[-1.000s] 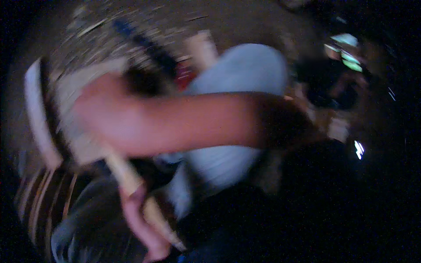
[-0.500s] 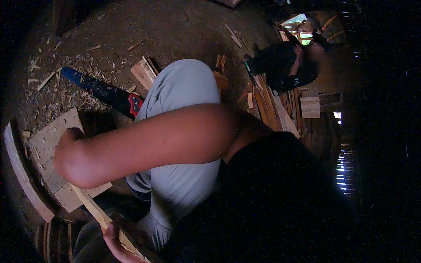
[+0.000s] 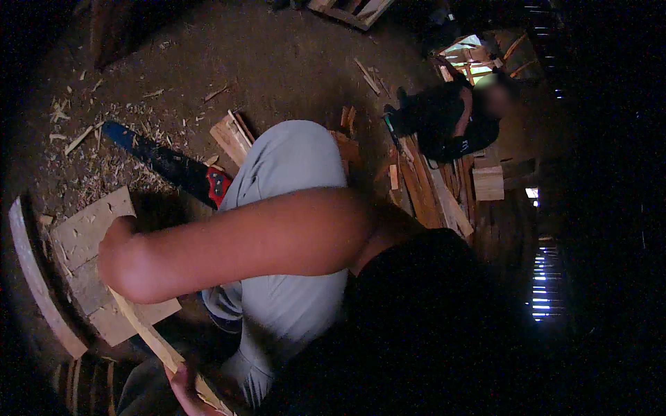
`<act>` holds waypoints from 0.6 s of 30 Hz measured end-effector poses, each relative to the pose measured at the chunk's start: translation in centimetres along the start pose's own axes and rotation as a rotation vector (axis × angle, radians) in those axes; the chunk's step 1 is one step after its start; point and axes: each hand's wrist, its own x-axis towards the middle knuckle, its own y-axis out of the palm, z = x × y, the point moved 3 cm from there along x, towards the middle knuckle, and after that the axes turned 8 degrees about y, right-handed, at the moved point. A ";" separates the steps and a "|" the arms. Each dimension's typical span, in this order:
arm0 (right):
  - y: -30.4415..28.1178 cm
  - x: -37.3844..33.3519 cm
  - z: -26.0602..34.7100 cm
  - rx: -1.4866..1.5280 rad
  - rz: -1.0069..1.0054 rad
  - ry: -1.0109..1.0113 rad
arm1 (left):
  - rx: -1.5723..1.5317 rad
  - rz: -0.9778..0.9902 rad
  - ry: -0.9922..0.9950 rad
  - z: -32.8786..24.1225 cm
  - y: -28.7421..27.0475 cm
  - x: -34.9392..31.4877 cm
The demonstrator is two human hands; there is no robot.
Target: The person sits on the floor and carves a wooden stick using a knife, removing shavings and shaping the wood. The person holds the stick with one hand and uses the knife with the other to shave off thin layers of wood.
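Note:
At the lower left my left hand (image 3: 186, 392) is closed round a long, pale wooden strip (image 3: 146, 331). The strip slants from that hand up toward a flat wooden board (image 3: 91, 220) on the ground. My bare right arm reaches across the view from the right. It ends in my right hand (image 3: 119, 251), over the board beside the strip's upper end. The fingers of this hand are turned away, so whatever they hold is hidden. My bent knee in grey trousers (image 3: 295, 156) rises beyond the arm.
Past the board lies a handsaw-like tool with a dark blade (image 3: 156, 158) and red handle (image 3: 219, 187), among wood shavings. A curved plank (image 3: 43, 277) borders the board's left. Wood blocks (image 3: 232, 137) sit by my knee. Another person (image 3: 447, 118) is near stacked planks (image 3: 423, 173).
The view has shifted, so nearly everything sits a little lower in the picture. My left hand keeps its grip on the strip, and my right hand stays near its upper end.

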 end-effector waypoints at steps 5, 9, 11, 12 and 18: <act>-0.4 0.2 -0.6 0.054 0.035 -0.002 | 0.018 -0.033 -0.014 -2.8 1.0 -1.2; -0.4 -0.5 -1.1 0.049 0.014 0.024 | -0.008 -0.028 -0.002 -9.7 5.8 -4.9; 0.0 0.0 -0.8 -0.017 -0.001 0.064 | -0.034 -0.020 -0.001 -14.7 8.4 -7.5; 1.2 -0.9 -1.2 0.022 -0.257 0.056 | -0.055 0.011 -0.007 -17.0 9.8 -8.8; -3.7 -3.1 -4.5 0.563 -0.264 0.247 | -0.250 -0.040 -0.043 -29.2 17.4 -14.4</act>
